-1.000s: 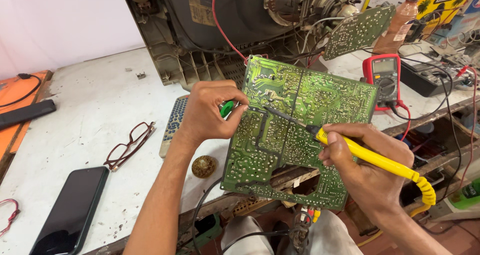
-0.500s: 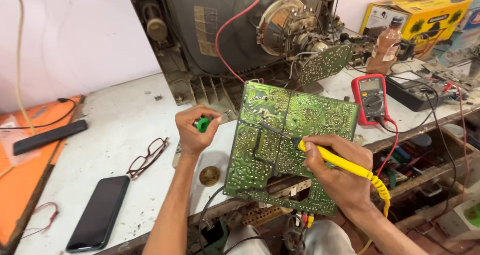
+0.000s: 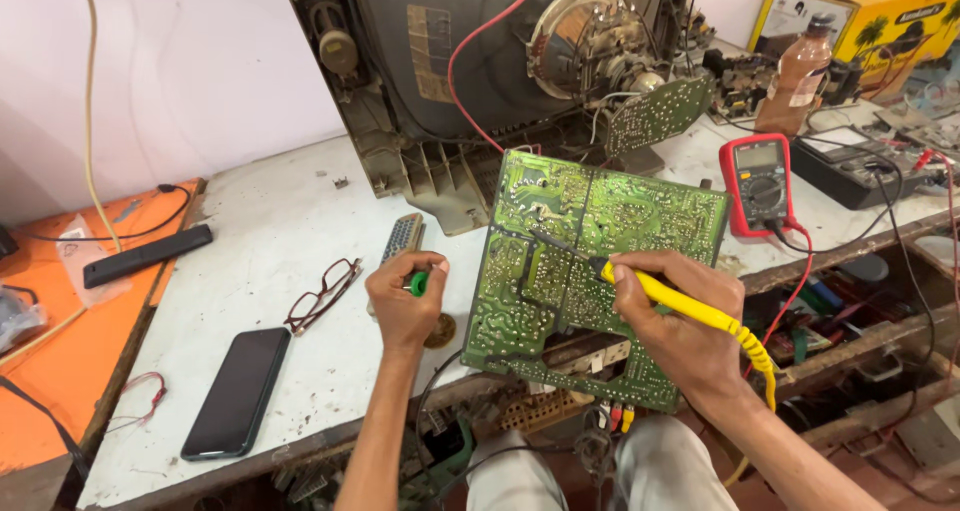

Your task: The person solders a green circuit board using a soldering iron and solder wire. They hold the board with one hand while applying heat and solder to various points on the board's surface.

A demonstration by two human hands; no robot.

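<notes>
Scuffed white bench (image 3: pixel 300 201) carries everything. Right hand (image 3: pixel 675 321) is clenched round a smooth yellow soldering iron (image 3: pixel 680 306), its dark tip on the green board (image 3: pixel 590 271), a flat, solder-dotted panel propped under that hand. Left hand (image 3: pixel 402 306) is closed on a small green tool (image 3: pixel 419 283), just left of the board. Farther left lie thin-framed glasses (image 3: pixel 322 294) and a glossy black phone (image 3: pixel 237 391); a red meter (image 3: pixel 760 183) sits beyond the right hand.

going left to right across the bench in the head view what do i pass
Black remote → smartphone → eyeglasses → left hand gripping a green tool → green circuit board → right hand with the yellow soldering iron → red multimeter
</notes>
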